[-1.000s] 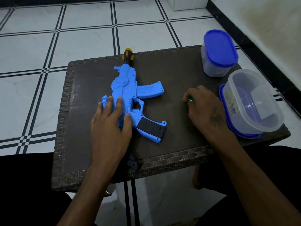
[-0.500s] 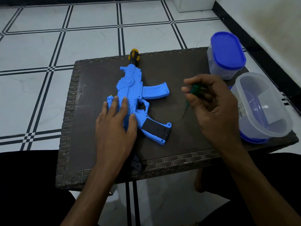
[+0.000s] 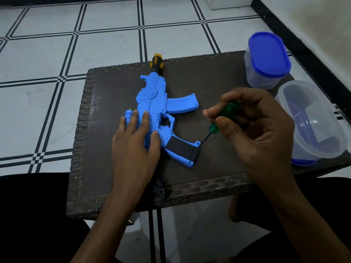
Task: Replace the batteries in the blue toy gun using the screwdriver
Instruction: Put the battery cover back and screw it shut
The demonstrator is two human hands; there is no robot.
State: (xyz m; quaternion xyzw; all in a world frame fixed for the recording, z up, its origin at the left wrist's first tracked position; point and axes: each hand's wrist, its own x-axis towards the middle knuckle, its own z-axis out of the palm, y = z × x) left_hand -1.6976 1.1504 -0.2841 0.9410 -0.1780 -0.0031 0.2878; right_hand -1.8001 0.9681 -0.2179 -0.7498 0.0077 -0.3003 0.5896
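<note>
On the table [image 3: 218, 88], the left hand [image 3: 135, 147] presses flat, fingers straight, on the gun [image 3: 153, 103]; the right hand [image 3: 254, 130] grips the screwdriver [image 3: 226, 114], tip by the black battery cover [image 3: 181, 148]. Two tubs [image 3: 266, 59] stand right.

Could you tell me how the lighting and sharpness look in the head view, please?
Head view: dim and bluish; the blue toy gun and left hand read sharp; right hand and green screwdriver slightly soft; wide-angle bending of floor lines; faint glare on the clear container.

Toy gun [image 3: 152, 103] on table [image 3: 209, 76], 2 containers [image 3: 267, 59] at right edge, screwdriver [image 3: 226, 114] between.
</note>
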